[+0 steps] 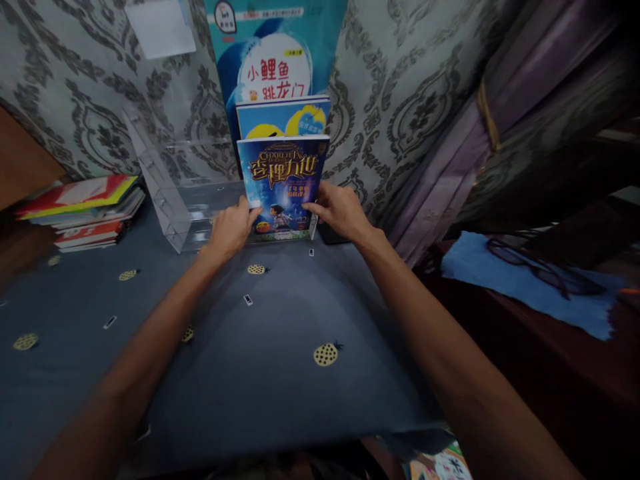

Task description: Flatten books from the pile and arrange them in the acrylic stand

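Observation:
A dark blue book [283, 173] with gold lettering stands upright in the front tier of a clear acrylic stepped rack [159, 183]. My left hand [233, 227] grips its left edge, thumb on the cover. At the right edge my right hand [343, 208] does the same, its thumb on the cover and its other fingers behind. Just behind rises a blue and yellow book [281, 121]. Taller still, a teal book [275, 40] with red characters leans at the back. The lower right part of the rack is mostly hidden by the books.
A stack of books [95, 210] lies at the left on the grey pineapple-patterned tablecloth [280, 387]. Patterned wallpaper [410, 93] backs the table, with a tied purple curtain [450, 173] at the right. Glasses [545, 267] rest on a blue cloth [500, 287] at the far right.

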Demonstrator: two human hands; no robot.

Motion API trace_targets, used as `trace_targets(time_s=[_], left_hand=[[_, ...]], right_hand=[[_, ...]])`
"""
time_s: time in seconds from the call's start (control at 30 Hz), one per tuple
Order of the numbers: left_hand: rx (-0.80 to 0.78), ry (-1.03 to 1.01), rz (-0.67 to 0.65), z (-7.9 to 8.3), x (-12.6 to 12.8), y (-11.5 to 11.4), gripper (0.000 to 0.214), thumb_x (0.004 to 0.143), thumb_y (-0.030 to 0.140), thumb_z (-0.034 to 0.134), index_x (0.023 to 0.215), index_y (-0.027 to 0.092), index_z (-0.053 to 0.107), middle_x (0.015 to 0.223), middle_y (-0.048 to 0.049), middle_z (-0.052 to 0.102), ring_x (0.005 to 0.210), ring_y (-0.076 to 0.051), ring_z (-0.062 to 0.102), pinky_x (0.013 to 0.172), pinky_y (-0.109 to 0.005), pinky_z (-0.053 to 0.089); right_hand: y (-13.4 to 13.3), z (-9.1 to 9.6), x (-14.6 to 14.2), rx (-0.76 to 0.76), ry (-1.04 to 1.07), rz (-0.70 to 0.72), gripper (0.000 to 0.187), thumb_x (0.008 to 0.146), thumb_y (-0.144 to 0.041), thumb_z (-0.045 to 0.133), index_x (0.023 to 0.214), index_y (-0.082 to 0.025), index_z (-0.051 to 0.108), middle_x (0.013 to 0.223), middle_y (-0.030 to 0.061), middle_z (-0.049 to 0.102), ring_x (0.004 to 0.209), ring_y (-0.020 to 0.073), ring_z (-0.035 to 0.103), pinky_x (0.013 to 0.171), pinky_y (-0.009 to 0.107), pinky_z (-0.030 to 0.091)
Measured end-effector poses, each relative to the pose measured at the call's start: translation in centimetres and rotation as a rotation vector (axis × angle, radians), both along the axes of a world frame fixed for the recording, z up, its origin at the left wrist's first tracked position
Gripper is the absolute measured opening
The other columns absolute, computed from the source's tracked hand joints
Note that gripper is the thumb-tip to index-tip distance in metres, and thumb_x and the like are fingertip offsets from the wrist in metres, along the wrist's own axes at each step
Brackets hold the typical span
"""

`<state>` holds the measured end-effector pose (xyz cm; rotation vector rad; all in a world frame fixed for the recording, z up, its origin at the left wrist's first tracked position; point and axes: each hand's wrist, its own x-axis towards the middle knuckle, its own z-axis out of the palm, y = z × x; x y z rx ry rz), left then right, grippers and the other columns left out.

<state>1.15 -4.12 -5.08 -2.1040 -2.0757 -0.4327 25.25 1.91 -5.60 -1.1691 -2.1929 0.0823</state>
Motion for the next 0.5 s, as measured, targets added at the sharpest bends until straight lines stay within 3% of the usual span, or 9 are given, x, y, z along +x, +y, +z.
trace_targets(time_s=[0.23, 0.5], left_hand=[[-0.092, 0.143, 0.025, 0.4, 0.2, -0.3, 0.049, 0.105, 0.047, 0.028, 0.129, 0.011, 0.053, 0.107, -0.0194, 0.073, 0.099, -0.033, 0.071, 0.082, -0.042, 0.052], [-0.117, 0.231, -0.017, 0.1, -0.1, -0.2, 0.052, 0.106, 0.046, 0.024, 0.127, 0.008, 0.052, 0.104, -0.0200, 0.073, 0.097, -0.034, 0.072, 0.080, -0.042, 0.052]], right_hand=[[-0.4, 0.7, -0.1, -0.001, -0.156, -0.084, 0.024, 0.091, -0.040, 0.065, 0.100, -0.018, 0.066, 0.081, 0.0060, 0.070, 0.077, 0.0244, 0.062, 0.063, 0.032, 0.036], [-0.7, 1.2, -0.1, -0.113, -0.239, -0.088, 0.011, 0.087, -0.030, 0.067, 0.087, -0.019, 0.066, 0.073, 0.0038, 0.066, 0.072, 0.0215, 0.061, 0.061, 0.031, 0.038]])
